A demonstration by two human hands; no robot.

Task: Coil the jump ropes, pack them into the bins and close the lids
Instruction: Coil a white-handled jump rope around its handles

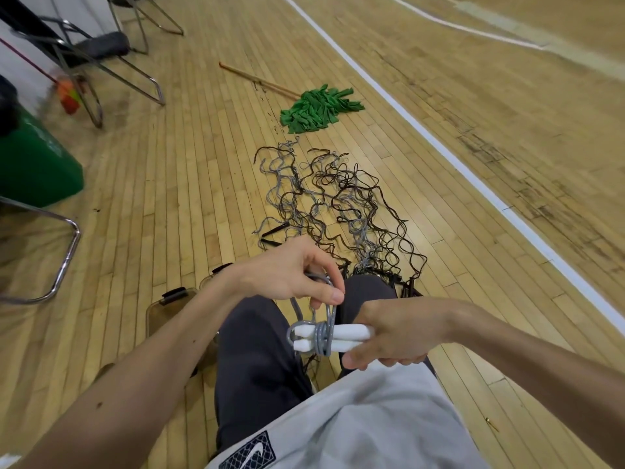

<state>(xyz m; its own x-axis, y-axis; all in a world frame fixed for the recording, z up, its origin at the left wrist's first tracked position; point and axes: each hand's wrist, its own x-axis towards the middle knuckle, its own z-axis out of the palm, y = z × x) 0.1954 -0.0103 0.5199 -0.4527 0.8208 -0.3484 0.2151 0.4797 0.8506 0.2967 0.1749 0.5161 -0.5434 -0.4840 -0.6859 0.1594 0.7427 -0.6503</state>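
My right hand (389, 336) grips two white jump-rope handles (348, 338) held side by side over my lap. Grey rope (321, 336) is wound several times around the handles near their tips. My left hand (294, 275) pinches a loop of that grey rope just above the handles. A tangle of grey and dark jump ropes (338, 204) with black handles lies spread on the wooden floor in front of my knees. A clear plastic bin (169, 306) with black latches sits on the floor by my left leg, partly hidden by my left forearm.
A green mop (318, 108) with a wooden stick lies on the floor beyond the ropes. Metal-framed chairs (101, 62) stand at the upper left, with another chair frame (64, 252) at the left edge. A green container (33, 164) stands at the left. A white court line (439, 147) runs diagonally on the right.
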